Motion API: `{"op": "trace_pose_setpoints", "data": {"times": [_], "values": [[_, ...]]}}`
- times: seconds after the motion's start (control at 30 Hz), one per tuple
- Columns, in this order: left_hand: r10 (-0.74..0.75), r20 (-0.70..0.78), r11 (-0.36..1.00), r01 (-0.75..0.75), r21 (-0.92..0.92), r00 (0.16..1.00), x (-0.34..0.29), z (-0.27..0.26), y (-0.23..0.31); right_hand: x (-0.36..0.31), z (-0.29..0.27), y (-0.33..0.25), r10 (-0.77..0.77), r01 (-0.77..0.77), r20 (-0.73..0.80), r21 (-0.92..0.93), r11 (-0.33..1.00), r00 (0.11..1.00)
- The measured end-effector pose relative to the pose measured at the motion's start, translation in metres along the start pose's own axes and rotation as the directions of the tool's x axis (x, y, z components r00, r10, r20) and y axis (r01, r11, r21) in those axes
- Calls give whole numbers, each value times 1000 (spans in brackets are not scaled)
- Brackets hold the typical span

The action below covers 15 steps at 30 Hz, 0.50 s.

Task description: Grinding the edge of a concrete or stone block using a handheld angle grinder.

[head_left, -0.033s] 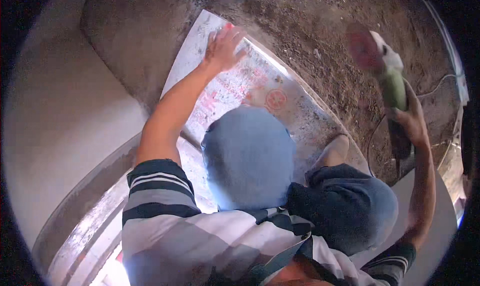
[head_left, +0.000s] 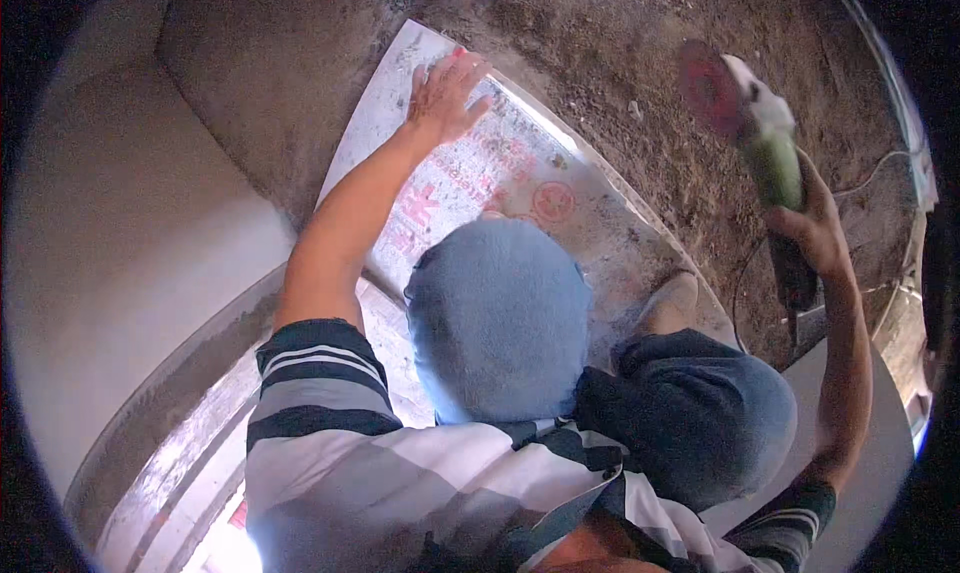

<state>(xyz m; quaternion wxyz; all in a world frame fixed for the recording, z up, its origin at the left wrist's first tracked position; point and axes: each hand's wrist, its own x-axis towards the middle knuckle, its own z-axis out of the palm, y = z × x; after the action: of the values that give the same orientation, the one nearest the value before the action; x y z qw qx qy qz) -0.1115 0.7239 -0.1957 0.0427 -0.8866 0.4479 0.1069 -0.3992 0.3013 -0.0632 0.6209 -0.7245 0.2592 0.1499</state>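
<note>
Touching red-lettered white panel (head_left: 515, 168), left hand (head_left: 448, 99)

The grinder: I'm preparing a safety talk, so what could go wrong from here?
1. The grinder is held by the right hand alone, so it might twist if the disc catches on something.
2. The left hand lies bare on the board; it might get cut if the disc comes near it.
3. Dirt is scattered on the board and might be thrown up by the disc.
</note>
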Motion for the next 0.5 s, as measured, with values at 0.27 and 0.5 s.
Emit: {"op": "trace_pose_setpoints", "data": {"times": [0.27,0.5], "values": [[-105,-334,982,45,-183,937,-13,42,-13,107,98,-62,-38,68,202,-143,987,979],[-120,-325,972,45,-230,938,-17,41,-14,181,162,-90,-13,146,346,-361,921,938]]}}
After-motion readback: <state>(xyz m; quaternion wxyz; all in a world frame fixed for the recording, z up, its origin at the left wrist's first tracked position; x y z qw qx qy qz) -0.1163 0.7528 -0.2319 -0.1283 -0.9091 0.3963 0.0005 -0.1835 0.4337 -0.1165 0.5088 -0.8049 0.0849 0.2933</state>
